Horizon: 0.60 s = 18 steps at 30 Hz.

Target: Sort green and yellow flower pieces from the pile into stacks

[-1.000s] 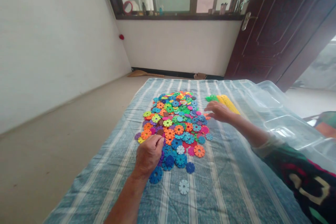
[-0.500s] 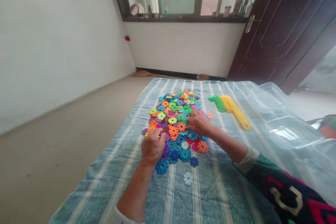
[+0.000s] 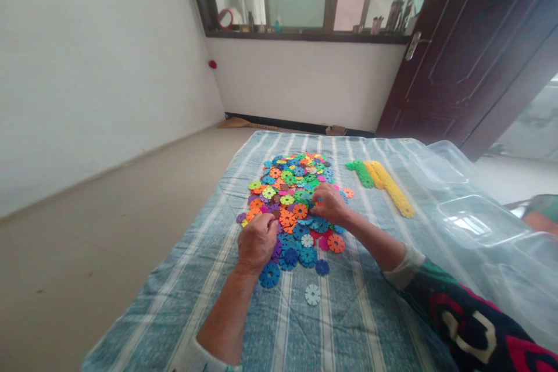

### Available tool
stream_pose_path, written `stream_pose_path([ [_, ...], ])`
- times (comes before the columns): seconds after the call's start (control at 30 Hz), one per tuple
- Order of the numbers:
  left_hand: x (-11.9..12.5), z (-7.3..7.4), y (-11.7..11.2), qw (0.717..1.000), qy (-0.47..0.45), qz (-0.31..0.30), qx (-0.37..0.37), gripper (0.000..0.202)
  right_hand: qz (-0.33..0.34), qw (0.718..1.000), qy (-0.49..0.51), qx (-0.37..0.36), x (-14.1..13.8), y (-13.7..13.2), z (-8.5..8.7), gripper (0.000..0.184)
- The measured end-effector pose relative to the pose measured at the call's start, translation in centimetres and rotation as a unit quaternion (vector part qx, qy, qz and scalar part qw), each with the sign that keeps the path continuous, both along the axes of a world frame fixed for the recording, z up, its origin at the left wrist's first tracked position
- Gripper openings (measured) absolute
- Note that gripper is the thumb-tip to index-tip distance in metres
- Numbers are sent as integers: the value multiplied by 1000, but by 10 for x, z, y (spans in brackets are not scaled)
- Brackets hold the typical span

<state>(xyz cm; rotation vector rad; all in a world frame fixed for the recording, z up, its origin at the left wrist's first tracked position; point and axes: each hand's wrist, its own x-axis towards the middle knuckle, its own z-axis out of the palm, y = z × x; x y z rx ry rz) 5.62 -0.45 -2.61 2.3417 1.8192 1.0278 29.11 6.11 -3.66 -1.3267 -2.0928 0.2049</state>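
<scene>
A pile of notched plastic discs (image 3: pixel 288 200) in many colours lies on the striped cloth. My left hand (image 3: pixel 258 239) is closed over the pile's near left side, thumb against curled fingers; whatever is in it is hidden. Over the right side of the pile, my right hand (image 3: pixel 330 203) has its fingers curled down among green and orange discs. Its fingertips are pinched, and I cannot make out what is between them. A pale disc (image 3: pixel 313 294) and a dark blue disc (image 3: pixel 322 267) lie at the near edge, below the hands.
Right of the pile lie a green row of discs (image 3: pixel 363 174) and a yellow row of discs (image 3: pixel 394 193). Clear plastic boxes (image 3: pixel 483 221) stand along the table's right side. The striped cloth (image 3: pixel 349 325) covers the table. Behind it are a wall, a window and a dark red door (image 3: pixel 462 52).
The fingers of my right hand have drawn closer together over the discs. My left hand has shifted slightly right. The view has tilted a little; the rows of discs stay in place.
</scene>
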Motion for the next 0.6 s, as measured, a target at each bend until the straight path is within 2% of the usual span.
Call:
stream_pose_path([
  [0.17, 0, 1, 0, 1000, 1, 3, -9, 22, -10, 998, 55, -31, 7, 2, 2, 8],
  [0.33, -1, 3, 2, 1000, -6, 2, -13, 23, -19, 995, 93, -27, 26, 6, 10, 6],
  [0.47, -3, 3, 5, 1000, -7, 5, -12, 24, -58, 993, 106, 15, 69, 20, 13, 6],
  [0.6, -4, 2, 5, 1000, 2, 5, -6, 24, -140, 988, 23, 61, 133, 40, 16, 10],
])
